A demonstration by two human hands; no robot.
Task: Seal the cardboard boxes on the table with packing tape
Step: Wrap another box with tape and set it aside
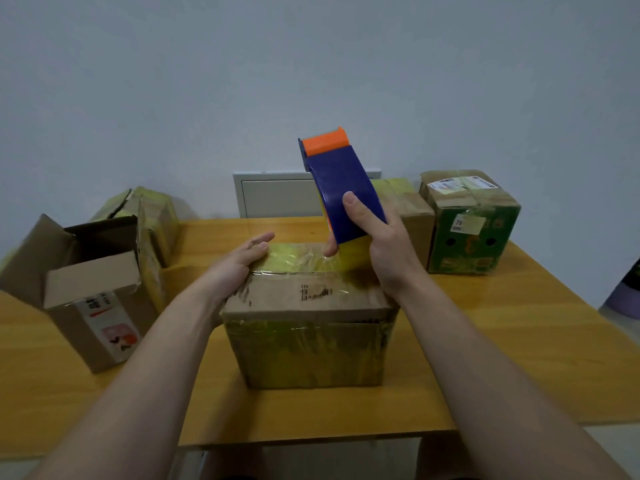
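A brown cardboard box (308,337) with yellowish tape over its top and front stands in the middle of the table. My left hand (239,266) lies flat on the box's top left edge, fingers straight, pressing the tape down. My right hand (377,244) grips a blue tape dispenser (341,188) with an orange end, tilted up above the box's far right corner. A strip of yellowish tape (349,259) runs from the dispenser down to the box top.
An open box (86,289) with raised flaps stands at the left, a taped box (152,216) behind it. At the back right are a taped brown box (412,216) and a green box (474,223). The wooden table (502,358) ends near me; a wall panel (273,195) sits behind.
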